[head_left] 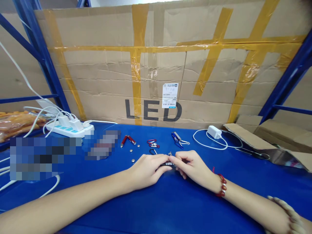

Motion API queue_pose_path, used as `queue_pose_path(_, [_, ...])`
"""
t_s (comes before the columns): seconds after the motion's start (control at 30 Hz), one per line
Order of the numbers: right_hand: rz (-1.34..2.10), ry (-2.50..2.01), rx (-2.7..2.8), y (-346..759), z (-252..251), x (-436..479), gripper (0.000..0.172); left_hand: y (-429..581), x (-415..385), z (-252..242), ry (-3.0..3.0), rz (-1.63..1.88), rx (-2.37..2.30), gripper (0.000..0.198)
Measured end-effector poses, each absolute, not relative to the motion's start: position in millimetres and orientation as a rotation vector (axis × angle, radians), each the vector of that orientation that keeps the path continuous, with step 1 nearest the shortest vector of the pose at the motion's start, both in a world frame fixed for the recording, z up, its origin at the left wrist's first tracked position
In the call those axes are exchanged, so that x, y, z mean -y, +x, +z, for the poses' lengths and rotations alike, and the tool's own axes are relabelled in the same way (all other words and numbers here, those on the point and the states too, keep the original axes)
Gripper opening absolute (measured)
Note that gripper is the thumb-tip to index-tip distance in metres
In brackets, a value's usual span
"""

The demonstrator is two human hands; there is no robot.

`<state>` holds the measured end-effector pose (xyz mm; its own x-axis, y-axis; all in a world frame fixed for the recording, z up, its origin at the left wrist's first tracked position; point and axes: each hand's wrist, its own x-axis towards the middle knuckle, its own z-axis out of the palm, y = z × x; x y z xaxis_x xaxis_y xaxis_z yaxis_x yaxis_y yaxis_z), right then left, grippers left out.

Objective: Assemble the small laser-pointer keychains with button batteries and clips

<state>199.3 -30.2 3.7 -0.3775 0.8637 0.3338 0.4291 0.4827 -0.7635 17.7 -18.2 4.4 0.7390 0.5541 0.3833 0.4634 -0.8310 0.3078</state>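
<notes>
My left hand (148,170) pinches a small black tube with pale print (168,163) between thumb and fingers, just above the blue tabletop. At the tube's right end, my right hand (192,166) closes its thumb and fingertips on it; a small metal piece (170,153) shows just above the fingers. The exact grip there is partly hidden. Right behind the hands lies a black carabiner clip (152,151). Red carabiner clips (151,141) lie farther back. Several small silver discs like button cells (133,160) are scattered left of them.
Two red tubes (124,141) lie at the back left, and blue and silver tubes with clips (175,139) at the back right. A white charger with cable (214,132), scissors (255,154) and an open carton (280,139) are right. A power strip (70,130) stands left.
</notes>
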Motion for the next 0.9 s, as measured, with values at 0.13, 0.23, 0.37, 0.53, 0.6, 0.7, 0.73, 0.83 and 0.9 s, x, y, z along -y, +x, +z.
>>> queue_pose_path(0.13, [0.777, -1.107, 1.95, 200.8, 2.3, 29.3, 0.045, 18.4, 18.5, 5.3, 2.726, 0.7, -0.837, 0.022])
queue_pose_path(0.23, [0.76, -1.116, 1.939, 201.7, 2.4, 29.3, 0.043, 18.3, 18.4, 5.0, 2.714, 0.746, -0.851, 0.023])
queue_pose_path(0.37, [0.694, -1.127, 1.992, 203.2, 1.7, 27.7, 0.039, 18.1, 18.7, 4.3, 2.684, 0.777, -0.948, 0.023])
queue_pose_path(0.53, [0.552, -1.157, 2.09, 204.9, 1.8, 25.8, 0.033, 19.3, 18.8, 6.3, 2.646, 0.769, -1.03, 0.021])
queue_pose_path(0.6, [0.51, -1.158, 2.113, 205.3, 2.8, 25.8, 0.032, 19.8, 18.7, 7.2, 2.646, 0.757, -1.05, 0.021])
queue_pose_path(0.7, [0.474, -1.167, 2.136, 205.6, 3.8, 26.2, 0.032, 20.2, 18.8, 7.5, 2.642, 0.74, -1.054, 0.02])
queue_pose_path(0.73, [0.468, -1.173, 2.14, 205.6, 3.8, 26.1, 0.032, 20.1, 18.9, 7.3, 2.639, 0.739, -1.054, 0.02])
queue_pose_path(0.83, [0.46, -1.188, 2.151, 206.0, 3.1, 25.5, 0.031, 19.8, 19.6, 6.4, 2.634, 0.742, -1.058, 0.02])
queue_pose_path(0.9, [0.458, -1.191, 2.16, 206.4, 2.6, 24.9, 0.031, 19.6, 20.1, 5.7, 2.633, 0.739, -1.06, 0.02])
